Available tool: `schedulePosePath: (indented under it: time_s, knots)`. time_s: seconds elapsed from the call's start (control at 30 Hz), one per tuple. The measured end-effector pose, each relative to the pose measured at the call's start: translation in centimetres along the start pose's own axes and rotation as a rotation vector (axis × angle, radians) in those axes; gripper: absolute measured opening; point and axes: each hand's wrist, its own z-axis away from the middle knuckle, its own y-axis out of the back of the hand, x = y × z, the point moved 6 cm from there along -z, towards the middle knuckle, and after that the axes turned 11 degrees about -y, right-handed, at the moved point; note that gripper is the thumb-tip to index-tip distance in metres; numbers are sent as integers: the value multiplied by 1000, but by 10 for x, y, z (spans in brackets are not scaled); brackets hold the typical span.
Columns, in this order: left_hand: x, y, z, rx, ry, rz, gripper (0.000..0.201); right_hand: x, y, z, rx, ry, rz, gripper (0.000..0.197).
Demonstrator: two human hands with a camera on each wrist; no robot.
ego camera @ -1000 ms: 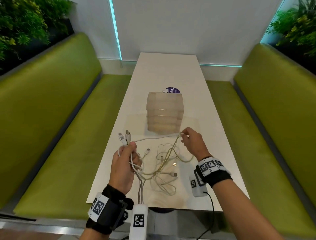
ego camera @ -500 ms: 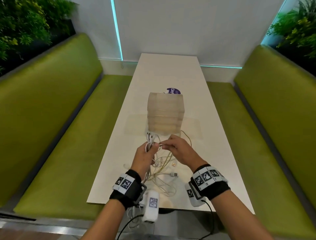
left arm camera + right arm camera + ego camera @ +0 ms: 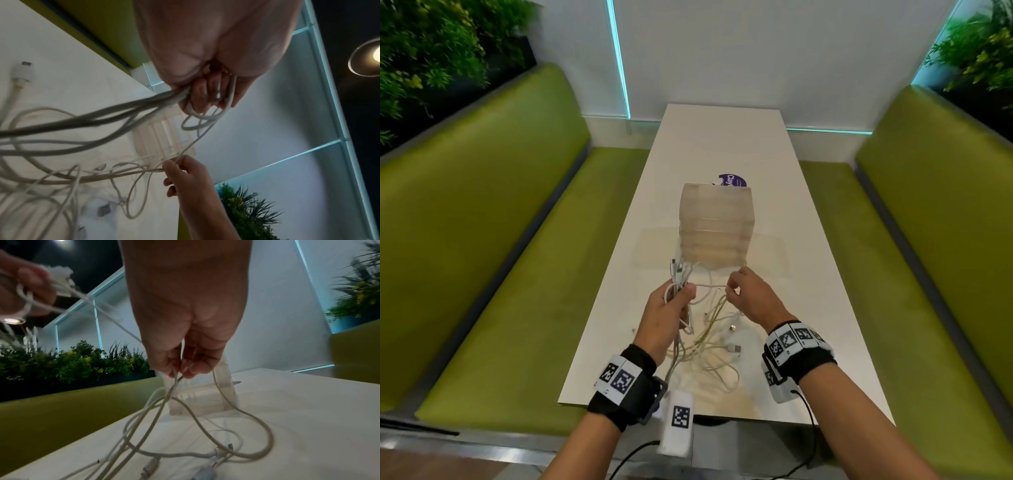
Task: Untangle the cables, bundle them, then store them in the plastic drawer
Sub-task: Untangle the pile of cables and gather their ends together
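Several white cables lie tangled on the near end of the white table. My left hand grips a bunch of cable ends, and their plugs stick up above the fist. In the left wrist view the strands run out of my left hand. My right hand pinches one or two strands about a hand's width to the right, seen close in the right wrist view at the fingertips. A translucent plastic drawer unit stands just behind both hands, all drawers closed.
Green benches run along both sides of the table. A purple round sticker lies behind the drawer unit. Loose plugs rest on the table among the loops. Plants stand behind the bench backs.
My left hand moved up and right, toward the drawer unit, with its bunch of ends. My right hand came in to meet it, then drew back a little to the right with a strand.
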Motion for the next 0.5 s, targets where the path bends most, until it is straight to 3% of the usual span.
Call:
schedulePosePath:
  time_s: [0.27, 0.5]
  knots:
    - [21, -6, 7, 5, -42, 97, 19, -15, 1, -14, 60, 22, 3, 14]
    - [27, 7, 7, 110, -41, 308, 21, -12, 11, -10, 13, 12, -137, 19]
